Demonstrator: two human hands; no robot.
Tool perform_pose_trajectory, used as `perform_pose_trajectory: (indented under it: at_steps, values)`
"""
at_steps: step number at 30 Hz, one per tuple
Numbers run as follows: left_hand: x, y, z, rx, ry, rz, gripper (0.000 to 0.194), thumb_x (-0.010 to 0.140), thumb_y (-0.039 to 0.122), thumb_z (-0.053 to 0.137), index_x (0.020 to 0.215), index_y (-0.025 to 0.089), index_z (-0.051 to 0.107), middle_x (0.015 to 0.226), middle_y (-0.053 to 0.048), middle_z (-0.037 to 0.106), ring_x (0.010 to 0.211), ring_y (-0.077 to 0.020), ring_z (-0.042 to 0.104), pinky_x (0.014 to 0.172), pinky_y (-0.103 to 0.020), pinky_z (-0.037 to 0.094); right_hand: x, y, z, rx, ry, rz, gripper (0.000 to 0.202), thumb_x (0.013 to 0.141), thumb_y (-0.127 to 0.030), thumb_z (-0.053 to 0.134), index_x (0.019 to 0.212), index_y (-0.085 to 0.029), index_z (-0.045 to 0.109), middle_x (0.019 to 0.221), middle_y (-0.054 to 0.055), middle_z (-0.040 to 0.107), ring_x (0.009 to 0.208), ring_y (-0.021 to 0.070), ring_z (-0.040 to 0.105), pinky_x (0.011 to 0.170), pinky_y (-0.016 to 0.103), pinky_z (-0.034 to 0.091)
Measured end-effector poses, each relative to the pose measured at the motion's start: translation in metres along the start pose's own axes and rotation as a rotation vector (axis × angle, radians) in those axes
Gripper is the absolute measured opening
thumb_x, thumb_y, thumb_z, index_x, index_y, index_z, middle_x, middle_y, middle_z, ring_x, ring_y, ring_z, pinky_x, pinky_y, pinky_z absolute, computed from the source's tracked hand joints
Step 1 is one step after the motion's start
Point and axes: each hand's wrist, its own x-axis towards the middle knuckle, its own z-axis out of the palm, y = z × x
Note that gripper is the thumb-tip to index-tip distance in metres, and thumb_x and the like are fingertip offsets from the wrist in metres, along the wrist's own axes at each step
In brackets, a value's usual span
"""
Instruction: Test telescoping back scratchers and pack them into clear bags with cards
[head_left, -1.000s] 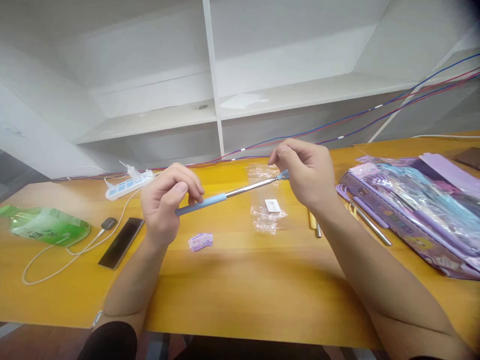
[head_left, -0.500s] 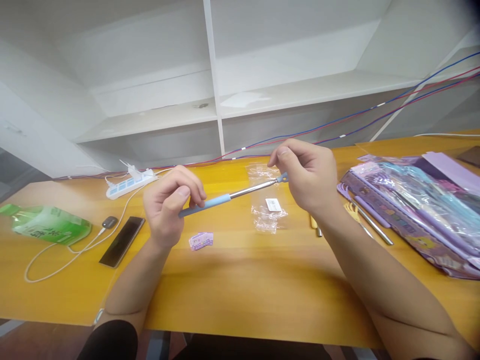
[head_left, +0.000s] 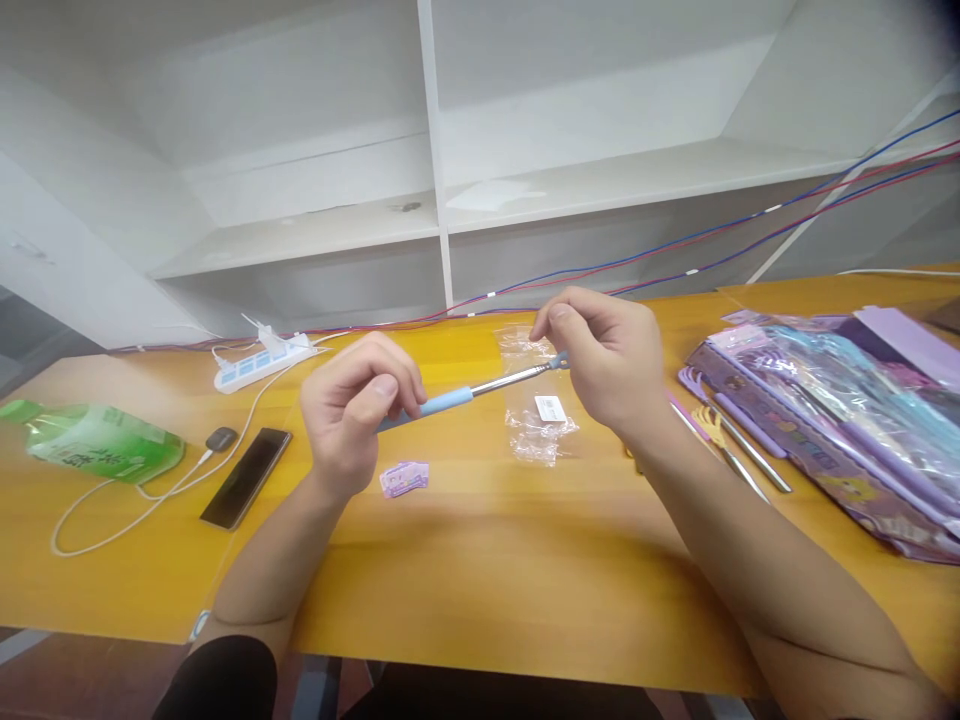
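Observation:
A telescopic back scratcher [head_left: 448, 400] with a blue handle and a shiny metal rod is held across the front of me, its right end slightly higher. My left hand [head_left: 360, 405] is closed around the blue handle. The other end, where a small blue piece shows, is pinched by my right hand [head_left: 604, 355], which hides whatever lies past it. Under the rod, a clear plastic wrapper [head_left: 531, 448] with a white label [head_left: 550, 409] lies on the table [head_left: 480, 580]. A small stack of purple cards [head_left: 405, 479] rests just right of my left wrist.
On the right lie yellow [head_left: 709, 425] and purple [head_left: 691, 383] claw-shaped heads, metal rods and a pile of plastic-wrapped purple packages [head_left: 832, 430]. A green bottle [head_left: 105, 442], a phone [head_left: 246, 479], a cable and a power strip [head_left: 262, 365] occupy the left. White shelving stands behind.
My hands have come slightly closer together, the left moving right and the right a little left. A bit less of the metal rod shows between them.

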Motion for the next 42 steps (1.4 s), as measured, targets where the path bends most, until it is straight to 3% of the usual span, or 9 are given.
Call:
perform_pose_trajectory:
  at_steps: [8, 19, 42]
  values:
    - [-0.001, -0.005, 0.002, -0.008, -0.021, -0.015, 0.03, 0.101, 0.026, 0.063, 0.072, 0.018, 0.069, 0.072, -0.004, 0.065, 0.059, -0.0139, 0.057, 0.053, -0.028, 0.044, -0.001, -0.002, 0.001, -0.011, 0.007, 0.029, 0.023, 0.084, -0.019, 0.052, 0.071, -0.023, 0.071, 0.058, -0.001, 0.05, 0.058, 0.0133, 0.045, 0.057, 0.03, 0.032]
    - [0.0, 0.002, 0.0, -0.001, 0.014, -0.017, 0.025, 0.094, 0.019, 0.061, 0.07, 0.019, 0.069, 0.069, -0.004, 0.066, 0.058, -0.0147, 0.056, 0.05, -0.03, 0.041, -0.004, -0.002, 0.008, -0.007, -0.012, 0.016, 0.022, 0.083, -0.02, 0.052, 0.069, -0.022, 0.07, 0.056, -0.003, 0.051, 0.054, 0.012, 0.043, 0.056, 0.03, 0.031]
    - [0.002, 0.002, 0.004, 0.04, 0.016, 0.008, 0.028, 0.095, 0.018, 0.061, 0.068, 0.019, 0.067, 0.067, -0.003, 0.066, 0.059, -0.0148, 0.059, 0.052, -0.03, 0.044, -0.009, -0.001, 0.016, -0.015, -0.023, 0.029, 0.022, 0.083, -0.023, 0.052, 0.068, -0.022, 0.069, 0.056, -0.003, 0.053, 0.052, 0.0114, 0.041, 0.056, 0.03, 0.027]
